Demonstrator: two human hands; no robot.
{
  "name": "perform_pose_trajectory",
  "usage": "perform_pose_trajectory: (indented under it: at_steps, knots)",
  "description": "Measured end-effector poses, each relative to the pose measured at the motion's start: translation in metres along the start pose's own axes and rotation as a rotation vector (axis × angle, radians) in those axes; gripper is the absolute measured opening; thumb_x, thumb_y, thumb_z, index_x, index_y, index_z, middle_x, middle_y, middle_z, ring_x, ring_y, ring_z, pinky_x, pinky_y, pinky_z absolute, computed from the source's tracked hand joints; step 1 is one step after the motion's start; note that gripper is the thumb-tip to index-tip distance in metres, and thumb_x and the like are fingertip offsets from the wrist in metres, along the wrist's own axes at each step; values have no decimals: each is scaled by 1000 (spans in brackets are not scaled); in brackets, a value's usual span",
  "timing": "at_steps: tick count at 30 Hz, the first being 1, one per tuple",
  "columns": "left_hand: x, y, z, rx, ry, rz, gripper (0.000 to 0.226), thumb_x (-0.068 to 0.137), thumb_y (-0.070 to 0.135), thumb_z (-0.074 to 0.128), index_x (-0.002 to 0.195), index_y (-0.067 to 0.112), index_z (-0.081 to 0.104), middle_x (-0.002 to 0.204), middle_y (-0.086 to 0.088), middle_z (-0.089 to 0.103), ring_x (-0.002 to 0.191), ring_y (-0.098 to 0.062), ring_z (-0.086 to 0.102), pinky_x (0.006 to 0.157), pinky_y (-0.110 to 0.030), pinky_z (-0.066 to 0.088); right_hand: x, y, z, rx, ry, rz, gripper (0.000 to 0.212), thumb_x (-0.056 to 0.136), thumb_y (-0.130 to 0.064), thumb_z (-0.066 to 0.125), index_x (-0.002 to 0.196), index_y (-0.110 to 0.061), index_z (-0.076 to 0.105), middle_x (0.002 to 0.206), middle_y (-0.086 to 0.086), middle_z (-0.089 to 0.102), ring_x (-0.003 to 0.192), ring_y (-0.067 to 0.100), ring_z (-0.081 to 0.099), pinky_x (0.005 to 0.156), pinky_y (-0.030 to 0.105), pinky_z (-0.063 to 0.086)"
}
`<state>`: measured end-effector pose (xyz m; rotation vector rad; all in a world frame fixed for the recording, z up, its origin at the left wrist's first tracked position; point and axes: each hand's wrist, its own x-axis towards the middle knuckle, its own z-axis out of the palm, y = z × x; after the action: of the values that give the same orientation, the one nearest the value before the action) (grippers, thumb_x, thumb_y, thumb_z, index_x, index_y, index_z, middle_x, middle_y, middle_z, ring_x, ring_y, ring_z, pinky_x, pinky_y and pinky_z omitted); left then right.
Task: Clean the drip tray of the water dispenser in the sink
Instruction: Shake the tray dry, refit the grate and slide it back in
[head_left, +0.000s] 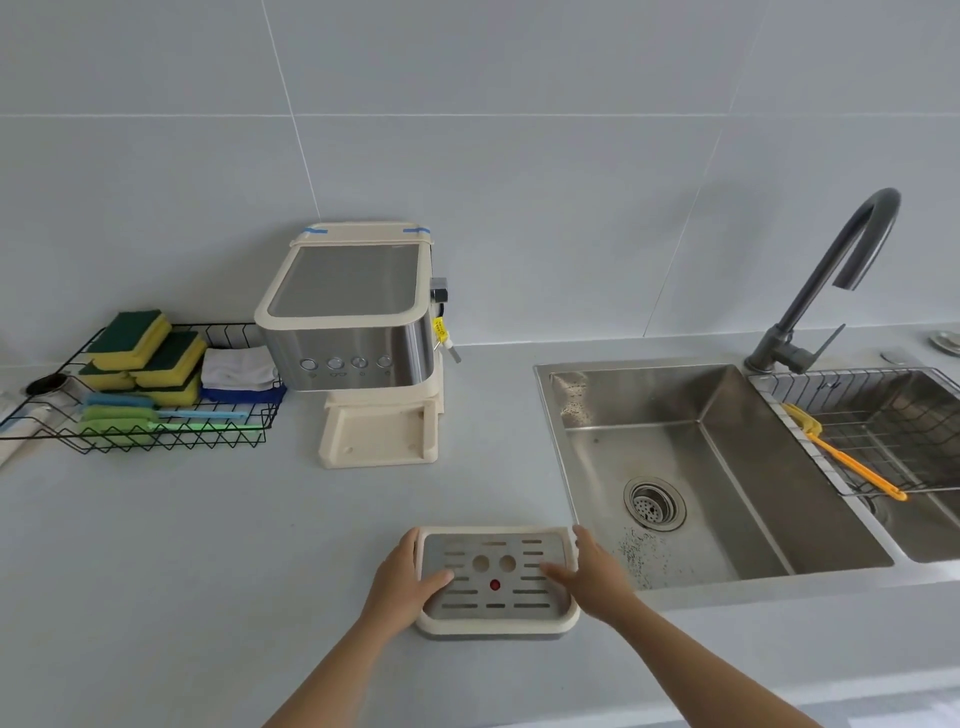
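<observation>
Fingers (415, 540) curl round opposite rims, thumbs pressing the grate: left hand (402, 582) and right hand (587, 577) pinch the cream plastic drip tray (493, 623), probably to lift it level. It sits on the grey bench (208, 545), just left of the stainless steel sink (675, 415).

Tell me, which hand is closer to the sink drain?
Right. The right hand holds the drip tray at its edge nearest the sink drain; the left hand holds the opposite edge, farther away.
</observation>
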<state>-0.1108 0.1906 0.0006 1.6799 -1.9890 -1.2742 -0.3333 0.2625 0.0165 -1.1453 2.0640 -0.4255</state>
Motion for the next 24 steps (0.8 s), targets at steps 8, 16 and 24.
perform_pose_trajectory:
  at_steps: [8, 16, 24]
  knots:
    - [-11, 7, 7, 3, -2, -5, 63, 82, 21, 64, 135, 19, 31, 118, 2, 57, 95, -7, 47, 78, -15, 38, -18, -7, 12, 188, -17, -53, 46, 83, -20, 63, 120, -14, 36, 116, 6, 59, 99, 21, 58, 81, 30, 53]
    - [-6, 17, -3, -20, -13, -76, 53, 82, 17, 63, 130, 18, 39, 122, -6, 59, 110, -21, 55, 88, -27, 46, -17, -16, 8, 202, -29, -72, 50, 77, -14, 68, 118, -13, 39, 117, 7, 57, 104, 23, 57, 90, 40, 51]
    - [9, 36, -45, 6, 87, -84, 60, 82, 21, 63, 135, 16, 35, 121, -9, 58, 111, -26, 54, 91, -33, 44, 12, -59, -11, 236, -60, -136, 54, 76, -10, 70, 120, -14, 39, 118, 7, 59, 101, 20, 58, 63, 17, 52]
